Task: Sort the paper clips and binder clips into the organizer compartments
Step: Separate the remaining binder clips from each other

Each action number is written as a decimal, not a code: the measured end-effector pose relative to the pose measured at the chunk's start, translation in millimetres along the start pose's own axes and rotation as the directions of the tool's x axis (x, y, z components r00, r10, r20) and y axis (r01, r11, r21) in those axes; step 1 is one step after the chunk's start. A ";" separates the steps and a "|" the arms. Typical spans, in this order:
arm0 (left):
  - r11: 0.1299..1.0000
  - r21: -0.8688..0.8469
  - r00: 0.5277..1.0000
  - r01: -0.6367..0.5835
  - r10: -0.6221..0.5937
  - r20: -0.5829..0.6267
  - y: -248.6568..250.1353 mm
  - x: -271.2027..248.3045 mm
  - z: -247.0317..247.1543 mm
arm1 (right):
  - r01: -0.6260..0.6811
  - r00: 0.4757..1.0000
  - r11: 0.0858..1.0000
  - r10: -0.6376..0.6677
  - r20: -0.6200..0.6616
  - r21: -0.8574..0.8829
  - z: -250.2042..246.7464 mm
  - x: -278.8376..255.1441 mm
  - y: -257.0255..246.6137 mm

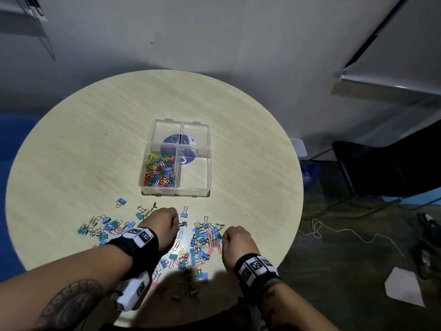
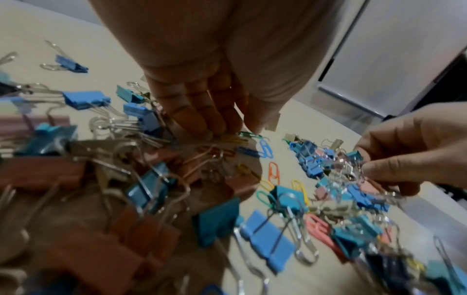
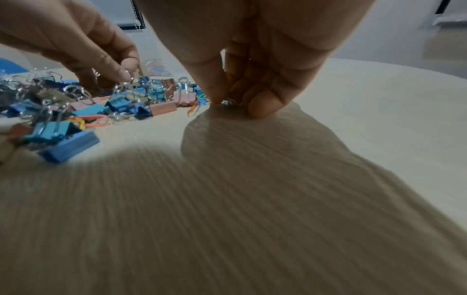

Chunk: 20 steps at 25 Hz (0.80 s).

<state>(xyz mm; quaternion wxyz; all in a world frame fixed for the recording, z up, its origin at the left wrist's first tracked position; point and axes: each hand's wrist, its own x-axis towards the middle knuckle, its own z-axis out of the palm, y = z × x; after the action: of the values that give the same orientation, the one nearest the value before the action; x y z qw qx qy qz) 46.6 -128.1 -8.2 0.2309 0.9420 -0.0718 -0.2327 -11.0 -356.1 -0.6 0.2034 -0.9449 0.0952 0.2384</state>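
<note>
While my left hand [image 1: 164, 225] pinches a paper clip [image 2: 248, 134] and my right hand [image 1: 235, 240] a binder clip [image 3: 227, 102], both near the organizer [image 1: 176, 158], tangled neighbours risk lifting along and missorting.

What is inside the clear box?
Colorful paper clips fill the near-left part of the box. The other three parts look empty. A round purple sticker shows through the bottom, partly hidden by the clips.

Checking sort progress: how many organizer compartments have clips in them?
1. Of the four compartments in the organizer, only the near-left one holds anything, a heap of paper clips. The near-right and both far compartments look bare. Nothing hides them.
</note>
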 end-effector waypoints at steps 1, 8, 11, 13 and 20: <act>0.999 -0.041 1.000 0.024 -0.024 -0.016 -0.7 -1.8 -3.0 | -0.003 1.000 1.000 0.003 -0.009 0.009 -0.4 -1.4 -1.3; 0.936 -0.301 0.978 0.182 -0.203 -0.039 -13.4 -16.3 -26.1 | -0.068 0.997 0.970 0.072 -0.011 0.232 -12.4 -8.0 -23.9; 0.882 -0.426 0.975 0.200 -0.221 -0.001 -22.2 -23.1 -30.2 | -0.113 0.993 0.954 0.120 -0.007 0.278 -15.6 -10.5 -33.0; 0.868 -0.445 0.970 0.220 -0.243 0.006 -30.2 -27.3 -32.2 | -0.127 0.991 0.937 0.137 -0.008 0.325 -17.0 -12.6 -37.6; 0.787 -0.562 0.924 0.255 -0.370 -0.099 -70.2 -38.9 -48.9 | -0.087 0.996 0.947 0.084 0.024 0.309 -22.3 -9.5 -57.3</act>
<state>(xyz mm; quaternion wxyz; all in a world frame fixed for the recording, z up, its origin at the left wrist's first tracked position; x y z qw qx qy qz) 37.3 -37.0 13.1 0.4505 0.8559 0.1781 -0.1809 5.8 -313.4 41.4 0.3392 -0.8949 0.1713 0.2339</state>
